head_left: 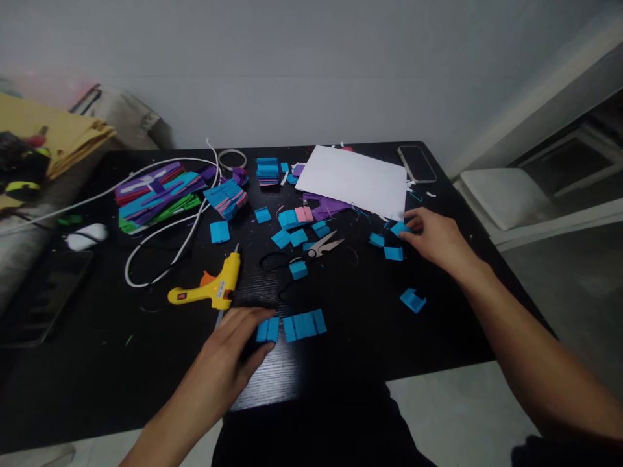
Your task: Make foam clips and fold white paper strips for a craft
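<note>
My left hand (232,350) rests near the front edge of the black table (121,363), its fingertips pressed on a small folded blue paper piece (267,329). Touching that piece on the right lies a row of joined blue pieces (304,324). My right hand (435,237) reaches out to the right side of the table and pinches another blue paper piece (400,228) just below the white sheet (354,178). More blue pieces (393,253) lie loose around that hand.
A yellow glue gun (210,288) lies left of centre with its white cable (160,227) looping behind. Scissors (311,250) sit mid-table among blue scraps. Stacked coloured paper strips (156,194) are at the back left, a phone (416,163) at the back right.
</note>
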A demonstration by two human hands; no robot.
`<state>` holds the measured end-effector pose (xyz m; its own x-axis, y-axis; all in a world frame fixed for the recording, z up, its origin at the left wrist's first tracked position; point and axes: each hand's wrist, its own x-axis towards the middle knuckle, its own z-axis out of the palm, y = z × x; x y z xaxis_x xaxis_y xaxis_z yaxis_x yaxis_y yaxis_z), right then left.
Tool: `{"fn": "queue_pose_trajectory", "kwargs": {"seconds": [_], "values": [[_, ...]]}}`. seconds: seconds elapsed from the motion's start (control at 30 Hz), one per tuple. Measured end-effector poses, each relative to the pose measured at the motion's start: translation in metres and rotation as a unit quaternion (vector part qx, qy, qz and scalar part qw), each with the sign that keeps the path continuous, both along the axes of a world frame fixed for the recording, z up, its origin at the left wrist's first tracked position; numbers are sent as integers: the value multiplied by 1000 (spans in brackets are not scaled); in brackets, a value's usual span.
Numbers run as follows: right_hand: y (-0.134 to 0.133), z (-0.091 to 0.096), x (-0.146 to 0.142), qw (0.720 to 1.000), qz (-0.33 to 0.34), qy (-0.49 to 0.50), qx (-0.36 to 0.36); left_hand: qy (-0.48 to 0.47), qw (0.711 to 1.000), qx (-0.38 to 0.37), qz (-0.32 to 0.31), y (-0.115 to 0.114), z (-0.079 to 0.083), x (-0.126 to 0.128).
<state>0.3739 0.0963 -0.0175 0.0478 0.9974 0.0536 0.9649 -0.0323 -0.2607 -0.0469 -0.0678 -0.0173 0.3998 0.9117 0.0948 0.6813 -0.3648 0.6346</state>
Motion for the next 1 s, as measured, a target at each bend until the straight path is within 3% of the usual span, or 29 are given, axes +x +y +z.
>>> {"fn": "queue_pose_trajectory", "kwargs": {"seconds": [0.33, 0.43, 0.53, 0.6, 0.7, 0.77, 0.87, 1.0], "values": [[-4, 21, 2, 997, 11, 76, -20, 5, 1000, -21, -18, 1, -3, 6], [-21, 38, -8, 992, -7, 127, 24, 8, 1000, -19, -18, 1, -4, 6], [-49, 57, -35, 968, 6, 242, 67, 13, 1000, -12, -18, 1, -5, 7], [-71, 63, -58, 949, 57, 311, -13, 16, 1000, -2, -15, 1, -6, 8], [-98, 54, -91, 903, 156, 363, -171, 24, 1000, 4, -13, 0, -7, 10], [-109, 41, -106, 894, 181, 347, -217, 33, 999, 1, -19, -1, -8, 10], [-116, 23, -117, 898, 202, 321, -224, 40, 999, -1, -28, -2, -8, 11], [-119, 14, -120, 919, 236, 271, -164, 44, 999, 0, -28, -1, -9, 11]]}}
